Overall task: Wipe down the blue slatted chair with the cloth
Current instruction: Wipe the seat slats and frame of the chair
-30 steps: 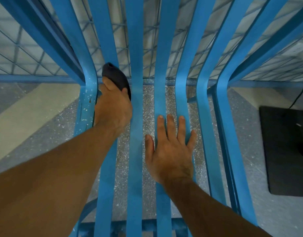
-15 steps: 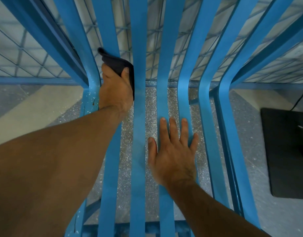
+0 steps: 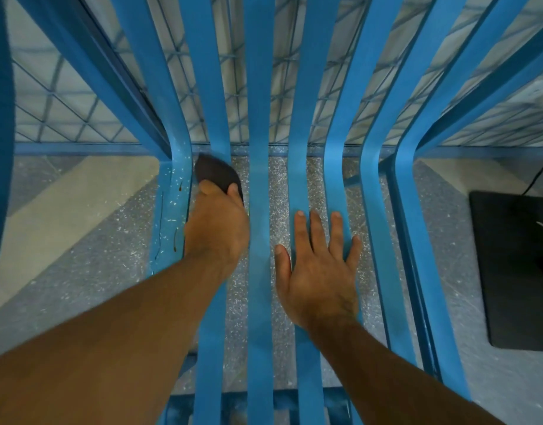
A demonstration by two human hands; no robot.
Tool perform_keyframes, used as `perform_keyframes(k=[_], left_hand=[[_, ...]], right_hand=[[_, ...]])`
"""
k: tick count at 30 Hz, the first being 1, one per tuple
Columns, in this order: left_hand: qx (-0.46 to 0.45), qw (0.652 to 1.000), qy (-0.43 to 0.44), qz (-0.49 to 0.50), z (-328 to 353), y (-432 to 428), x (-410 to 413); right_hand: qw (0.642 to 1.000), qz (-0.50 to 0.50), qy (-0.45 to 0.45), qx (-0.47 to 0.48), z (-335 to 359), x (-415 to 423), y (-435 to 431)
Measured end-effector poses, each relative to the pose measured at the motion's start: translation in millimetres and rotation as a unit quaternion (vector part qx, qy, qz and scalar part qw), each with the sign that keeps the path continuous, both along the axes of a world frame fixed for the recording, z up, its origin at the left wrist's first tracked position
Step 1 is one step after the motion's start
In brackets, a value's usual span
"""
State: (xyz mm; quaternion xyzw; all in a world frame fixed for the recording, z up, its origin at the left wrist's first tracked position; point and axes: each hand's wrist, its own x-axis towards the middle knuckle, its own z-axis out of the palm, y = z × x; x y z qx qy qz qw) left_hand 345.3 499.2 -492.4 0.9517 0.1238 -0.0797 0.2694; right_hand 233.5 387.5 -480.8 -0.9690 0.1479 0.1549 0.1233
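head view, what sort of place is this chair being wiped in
Probably an indoor utility or institutional space: a speckled hard floor, a blue wire mesh panel behind the blue slatted chair, and a black mat with a cable.

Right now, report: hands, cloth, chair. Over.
Left hand grips cloth on a chair slat. Right hand flat, open, on seat slats. Nothing blocks the wipe.

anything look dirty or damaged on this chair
Yes. The leftmost seat slat, beside the left hand with the cloth, is flecked with pale specks and has brown drip-like streaks and a thin dark line; crack or mark, cannot tell. Other slats look cleaner.
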Motion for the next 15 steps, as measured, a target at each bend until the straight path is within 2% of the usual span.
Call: perform_keyframes(k=[4,7,11,15], left_hand=[[-0.043,0.999,0.021,0.014,2.4,-13.4,45.6],[-0.087,0.995,-0.006,0.05,7.0,-23.4,63.0],[-0.066,0.996,-0.047,0.035,8.2,-25.4,65.5],[-0.009,1.0,0.001,0.004,1.0,-17.3,43.0]], right_hand=[[1.0,0.001,0.002,-0.004,-0.2,-0.1,0.2],[1.0,0.001,0.007,-0.006,-0.5,0.2,-0.8],[1.0,-0.001,0.009,-0.008,-1.0,0.2,-0.9],[1.0,-0.006,0.0,-0.009,-1.5,0.8,-0.3]])
